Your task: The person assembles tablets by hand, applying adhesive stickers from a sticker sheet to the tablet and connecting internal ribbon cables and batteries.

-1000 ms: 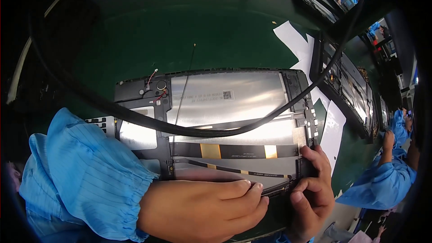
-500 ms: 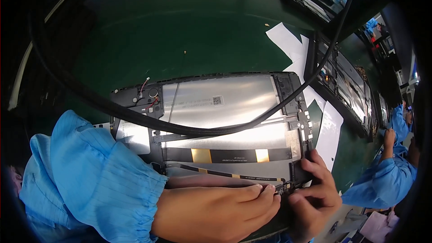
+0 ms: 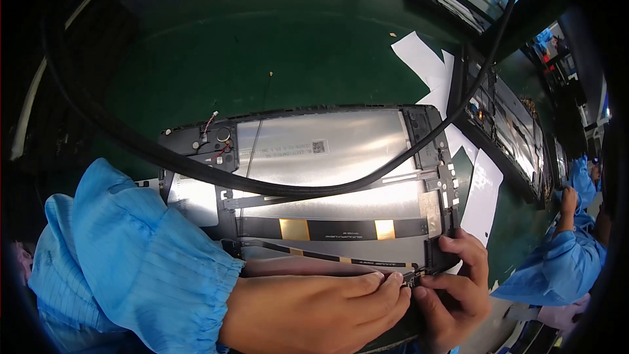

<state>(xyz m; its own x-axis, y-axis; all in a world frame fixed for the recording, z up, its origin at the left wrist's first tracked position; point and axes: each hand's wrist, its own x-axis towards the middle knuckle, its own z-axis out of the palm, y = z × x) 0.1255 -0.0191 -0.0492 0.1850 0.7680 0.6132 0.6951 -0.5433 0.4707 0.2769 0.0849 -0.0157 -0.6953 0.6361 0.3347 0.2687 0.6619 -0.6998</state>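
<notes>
Two hands: both meet at the lower right of the frame, on the near edge of an opened flat panel.
Left hand (image 3: 314,308): lies flat along the panel's near edge, fingers stretched out and close together, fingertips (image 3: 393,285) pressing at a small dark connector (image 3: 413,278); it grips nothing that I can see.
Right hand (image 3: 455,288): curled around the panel's lower right corner, thumb and fingers pinching at the same connector; whether it truly clasps the part is too small to tell.
Panel (image 3: 327,157): centre of the frame, lying back-up on the green mat (image 3: 262,46), silver sheet with a black frame.
Ribbon strip (image 3: 334,229): black with gold patches, runs across the panel's lower part, just above the hands.
Small board (image 3: 209,147): upper left corner of the panel, with thin red wires.
Cable (image 3: 295,190): thick and black, sweeps across the panel from left to upper right.
Sleeve (image 3: 131,269): blue, lower left, on the left forearm.
Paper sheets (image 3: 426,65): white, right of the panel.
Second panel (image 3: 504,131): far right, on the mat.
Another person: blue sleeve (image 3: 557,269) at the right edge.
</notes>
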